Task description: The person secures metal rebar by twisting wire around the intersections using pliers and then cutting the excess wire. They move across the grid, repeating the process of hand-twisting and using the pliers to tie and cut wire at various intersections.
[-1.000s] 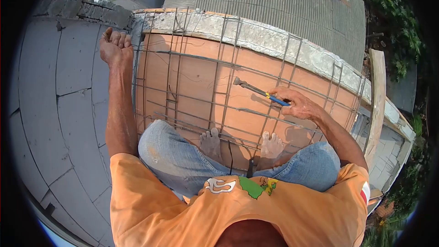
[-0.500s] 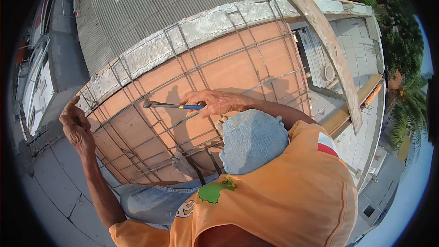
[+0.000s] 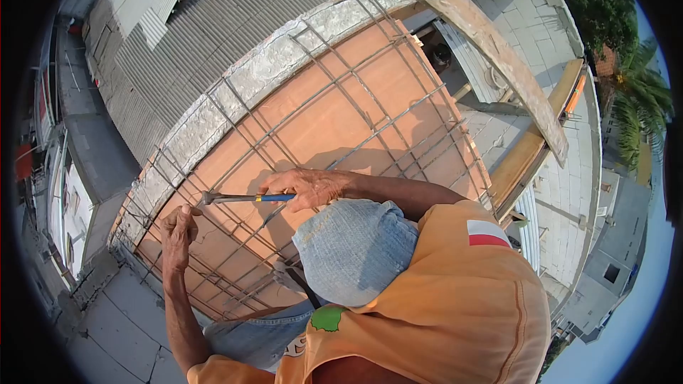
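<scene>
My right hand [image 3: 302, 188] is wrapped round the blue grip of slim metal pincers [image 3: 235, 198] with a yellow band. The tool's dark head points left, over the grid of steel rebar [image 3: 313, 99]. My left hand [image 3: 178, 227] is just below and left of that head, fingers curled; anything they pinch is too small to make out. Under the bars lies an orange-brown board [image 3: 334, 135]. My raised knee in blue denim [image 3: 356, 252] hides part of the grid.
A rough concrete edge [image 3: 260, 57] runs along the far side of the board, with corrugated roofing [image 3: 213, 28] beyond. A long wooden plank [image 3: 484, 35] crosses at upper right. A timber beam [image 3: 530, 142] and a block wall [image 3: 555, 227] stand at right.
My left hand has moved right and down, its pointing finger curling in near the tool head. The right hand and pincers have shifted left and down in the view, which has tilted.
</scene>
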Available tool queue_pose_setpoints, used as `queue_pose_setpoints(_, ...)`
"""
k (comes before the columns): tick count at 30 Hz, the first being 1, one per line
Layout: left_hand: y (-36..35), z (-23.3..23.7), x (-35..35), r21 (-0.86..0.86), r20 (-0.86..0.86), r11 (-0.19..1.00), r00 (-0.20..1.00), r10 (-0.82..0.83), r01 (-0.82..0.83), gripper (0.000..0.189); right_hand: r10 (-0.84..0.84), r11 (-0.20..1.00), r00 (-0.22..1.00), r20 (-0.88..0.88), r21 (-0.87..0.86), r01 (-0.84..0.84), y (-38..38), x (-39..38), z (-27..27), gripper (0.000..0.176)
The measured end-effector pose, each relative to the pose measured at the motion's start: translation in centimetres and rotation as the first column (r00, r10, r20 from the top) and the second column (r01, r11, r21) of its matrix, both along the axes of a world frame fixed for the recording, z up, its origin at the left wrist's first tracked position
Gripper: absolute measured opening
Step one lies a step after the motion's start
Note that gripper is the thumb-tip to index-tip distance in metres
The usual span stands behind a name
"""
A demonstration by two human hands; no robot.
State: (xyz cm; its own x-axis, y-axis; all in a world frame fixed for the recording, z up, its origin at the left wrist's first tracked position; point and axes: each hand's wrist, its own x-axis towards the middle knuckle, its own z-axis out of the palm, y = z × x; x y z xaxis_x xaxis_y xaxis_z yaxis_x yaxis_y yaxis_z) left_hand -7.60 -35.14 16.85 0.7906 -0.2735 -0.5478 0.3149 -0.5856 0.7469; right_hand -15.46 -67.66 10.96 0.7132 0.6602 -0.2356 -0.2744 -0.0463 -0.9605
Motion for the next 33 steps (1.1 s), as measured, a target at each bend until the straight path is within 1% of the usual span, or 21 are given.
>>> queue_pose_setpoints(3, 0.4, -0.2, -0.2, 0.006, 0.047, 0.997, 0.996, 0.077, -0.077, 0.046, 0.012, 1.0, 0.999, 0.049, 0.007, -0.012, 0.0, -0.6, -1.9, 0.02)
queue_pose_setpoints(5, 1.8, -1.2, 0.4, 0.041, 0.177, 0.985, 0.971, 0.159, -0.168, 0.046, -0.008, 0.994, 0.911, 0.413, 0.1, -0.036, 0.7, -1.8, -5.8, 0.02)
queue_pose_setpoints(6, 2.8, -1.2, 1.0, -0.026, 0.197, 0.964, 0.944, 0.265, -0.265, 0.044, -0.005, 0.993, 0.91, 0.414, 0.11, -0.045, 0.5, -1.5, -5.0, 0.02)
queue_pose_setpoints(8, 4.6, -0.3, 2.2, -0.162, 0.299, 0.89, 0.838, 0.456, -0.426, 0.037, 0.034, 0.998, 0.999, -0.038, 0.061, -0.032, -1.6, -1.0, -2.1, 0.018)
queue_pose_setpoints(9, 5.6, 0.1, 2.7, -0.237, 0.317, 0.828, 0.765, 0.56, -0.508, 0.035, 0.049, 0.996, 0.998, -0.035, 0.071, -0.047, -2.4, -1.2, -2.3, 0.018)
queue_pose_setpoints(11, 5.7, 1.8, 3.0, -0.275, 0.347, 0.806, 0.727, 0.592, -0.524, 0.033, 0.058, 0.988, 0.996, -0.064, -0.138, -0.066, -3.8, -1.4, -3.2, 0.02)
queue_pose_setpoints(12, 5.4, 2.6, 3.0, -0.321, 0.362, 0.789, 0.702, 0.613, -0.524, 0.031, 0.07, 0.988, 0.996, -0.059, -0.133, -0.077, -4.3, -1.9, -4.2, 0.02)
queue_pose_setpoints(14, 4.1, 4.1, 2.7, -0.345, 0.332, 0.771, 0.699, 0.634, -0.535, 0.03, -0.076, 0.955, 0.984, 0.159, -0.273, 0.118, -5.0, -4.0, -7.0, 0.024)
queue_pose_setpoints(15, 3.2, 4.6, 2.6, -0.376, 0.299, 0.755, 0.701, 0.648, -0.537, 0.03, -0.079, 0.953, 0.984, 0.158, -0.279, 0.121, -5.3, -4.6, -7.5, 0.024)
queue_pose_setpoints(16, 2.6, 4.9, 2.4, -0.374, 0.299, 0.759, 0.706, 0.642, -0.533, 0.03, -0.06, 0.899, 0.944, 0.325, -0.394, 0.193, -5.6, -5.3, -8.0, 0.028)
queue_pose_setpoints(17, 1.8, 5.3, 2.3, -0.379, 0.299, 0.758, 0.705, 0.643, -0.531, 0.03, -0.013, 0.828, 0.876, 0.482, -0.486, 0.279, -5.9, -5.8, -8.5, 0.032)
queue_pose_setpoints(18, 1.1, 5.8, 2.3, -0.375, 0.307, 0.767, 0.71, 0.633, -0.521, 0.03, -0.008, 0.827, 0.873, 0.488, -0.487, 0.28, -6.2, -6.2, -9.2, 0.032)
queue_pose_setpoints(20, -0.3, 7.1, 2.1, -0.37, 0.323, 0.77, 0.706, 0.631, -0.519, 0.03, 0.315, 0.603, 0.721, 0.617, -0.717, 0.35, -6.6, -7.3, -10.6, 0.036)
queue_pose_setpoints(23, -2.9, 8.8, 2.3, -0.399, 0.311, 0.74, 0.679, 0.665, -0.542, 0.03, 0.375, 0.554, 0.73, 0.571, -0.77, 0.318, -6.4, -7.5, -9.3, 0.041)
queue_pose_setpoints(24, -3.6, 9.3, 2.3, -0.426, 0.287, 0.737, 0.694, 0.661, -0.525, 0.03, 0.382, 0.577, 0.723, 0.575, -0.76, 0.3, -5.6, -7.1, -8.2, 0.041)
queue_pose_setpoints(26, -4.9, 9.8, 2.0, -0.462, 0.28, 0.754, 0.73, 0.623, -0.467, 0.031, 0.044, 0.691, 0.786, 0.617, -0.587, 0.422, -3.6, -4.9, -4.9, 0.042)
queue_pose_setpoints(27, -5.7, 9.3, 1.8, -0.474, 0.284, 0.773, 0.758, 0.587, -0.421, 0.032, 0.053, 0.711, 0.78, 0.624, -0.571, 0.409, -2.6, -3.5, -3.4, 0.042)
queue_pose_setpoints(28, -6.6, 8.7, 1.6, -0.468, 0.28, 0.787, 0.778, 0.562, -0.401, 0.032, -0.188, 0.818, 0.798, 0.573, -0.359, 0.45, -1.1, -1.8, -2.0, 0.044)
queue_pose_setpoints(29, -7.6, 8.0, 1.5, -0.468, 0.275, 0.802, 0.801, 0.532, -0.372, 0.033, -0.404, 0.851, 0.794, 0.453, -0.133, 0.509, 0.1, -0.1, -0.7, 0.046)
queue_pose_setpoints(31, -9.8, 6.8, 0.7, -0.419, 0.257, 0.817, 0.811, 0.525, -0.396, 0.033, -0.387, 0.883, 0.778, 0.495, -0.044, 0.467, 2.6, 1.9, 1.5, 0.044)
queue_pose_setpoints(33, -10.9, 5.2, -0.1, -0.424, 0.183, 0.788, 0.811, 0.556, -0.445, 0.033, -0.424, 0.904, 0.764, 0.487, 0.176, 0.389, 5.5, 2.8, 3.2, 0.036)
